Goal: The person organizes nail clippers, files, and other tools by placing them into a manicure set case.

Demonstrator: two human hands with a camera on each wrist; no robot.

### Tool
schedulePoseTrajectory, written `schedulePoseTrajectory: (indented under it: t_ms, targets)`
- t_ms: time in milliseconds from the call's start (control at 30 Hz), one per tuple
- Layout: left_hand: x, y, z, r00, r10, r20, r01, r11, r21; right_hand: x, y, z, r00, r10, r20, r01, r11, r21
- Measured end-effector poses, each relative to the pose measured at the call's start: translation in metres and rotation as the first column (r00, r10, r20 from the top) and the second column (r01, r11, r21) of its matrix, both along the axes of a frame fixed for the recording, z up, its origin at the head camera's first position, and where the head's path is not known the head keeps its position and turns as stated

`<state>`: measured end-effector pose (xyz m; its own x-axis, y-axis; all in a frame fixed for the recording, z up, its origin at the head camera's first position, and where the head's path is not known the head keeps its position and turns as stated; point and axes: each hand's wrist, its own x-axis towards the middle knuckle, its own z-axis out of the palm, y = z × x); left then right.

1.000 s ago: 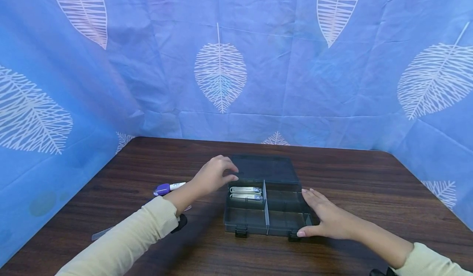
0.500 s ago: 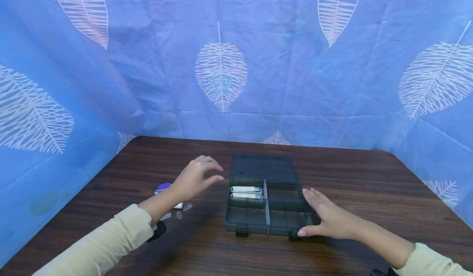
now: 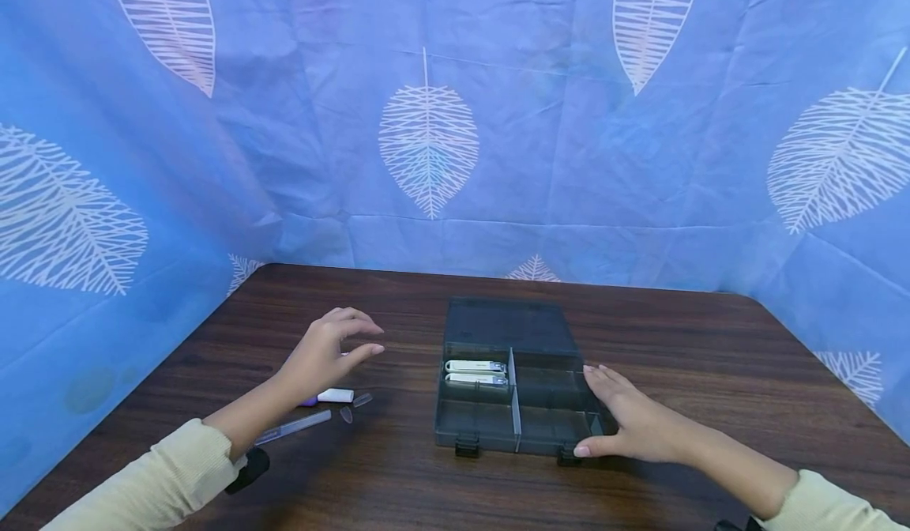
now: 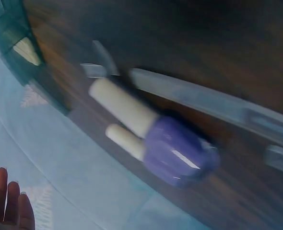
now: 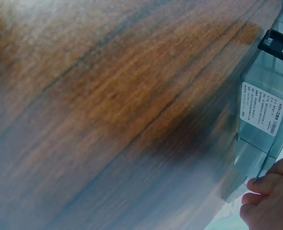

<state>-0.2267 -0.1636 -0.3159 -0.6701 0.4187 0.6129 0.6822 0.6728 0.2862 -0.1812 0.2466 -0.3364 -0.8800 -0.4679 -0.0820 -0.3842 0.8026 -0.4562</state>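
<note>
In the head view my left hand [image 3: 323,355] hovers over the table's left part, thumb and fingers apart with nothing between them. Beneath it, partly hidden, lie purple bottles [image 4: 180,151] with white caps [image 3: 336,395], like nail polish. A clear flat strip [image 3: 295,426] and small clear oval pieces [image 3: 362,399] lie beside them. My right hand [image 3: 636,420] holds the right side of a dark see-through compartment box [image 3: 475,436], its thumb at the front corner and fingers along the side wall. Two nail clippers [image 3: 476,378] lie in the box's back left compartment.
The box's lid [image 3: 508,324] is folded back flat behind it on the brown wooden table [image 3: 668,333]. A light divider [image 3: 515,404] splits the box. Blue cloth [image 3: 519,160] with white leaf prints hangs around the table's back and sides.
My left hand has moved left, away from the box and over the purple bottles; the strip and small clear pieces have come into view. The right hand stays on the box.
</note>
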Motion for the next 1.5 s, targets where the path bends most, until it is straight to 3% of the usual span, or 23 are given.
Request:
schedulePoseTrajectory:
  t_ms: [167, 367, 633, 767, 1100, 1233, 1333, 1500]
  targets:
    - [0.004, -0.018, -0.006, 0.998, 0.054, 0.044, -0.055, 0.998, 0.009, 0.001, 0.0, -0.001, 1.0, 0.002, -0.001, -0.002, 1.0, 0.003]
    - [0.008, -0.036, -0.014, 0.979, 0.134, 0.151, -0.134, 0.991, -0.009, 0.001, 0.0, 0.0, 1.0, -0.005, 0.003, 0.005, 1.0, 0.0]
    - [0.014, -0.068, -0.033, 0.964, 0.163, 0.209, -0.146, 0.985, -0.094, 0.0, 0.0, 0.001, 1.0, -0.002, 0.003, 0.002, 1.0, -0.003]
    - [0.014, -0.078, -0.038, 0.949, 0.186, 0.253, -0.161, 0.98, -0.117, -0.001, 0.0, 0.002, 1.0, -0.002, 0.001, 0.002, 1.0, -0.005]
    - [0.011, -0.092, -0.049, 0.895, 0.198, 0.4, -0.125, 0.971, -0.203, 0.001, 0.001, -0.002, 1.0, 0.01, 0.021, -0.009, 0.999, -0.032]
    - [0.01, -0.095, -0.049, 0.891, 0.183, 0.415, -0.095, 0.97, -0.223, 0.001, 0.001, -0.002, 1.0, 0.01, -0.002, -0.01, 1.0, -0.017]
    - [0.009, -0.097, -0.048, 0.899, 0.154, 0.411, -0.06, 0.971, -0.233, 0.0, 0.001, -0.002, 1.0, 0.012, -0.012, -0.012, 1.0, -0.009]
    - [0.008, -0.099, -0.046, 0.883, 0.173, 0.437, -0.062, 0.965, -0.256, 0.0, 0.001, -0.001, 1.0, 0.01, -0.012, -0.01, 1.0, -0.007]
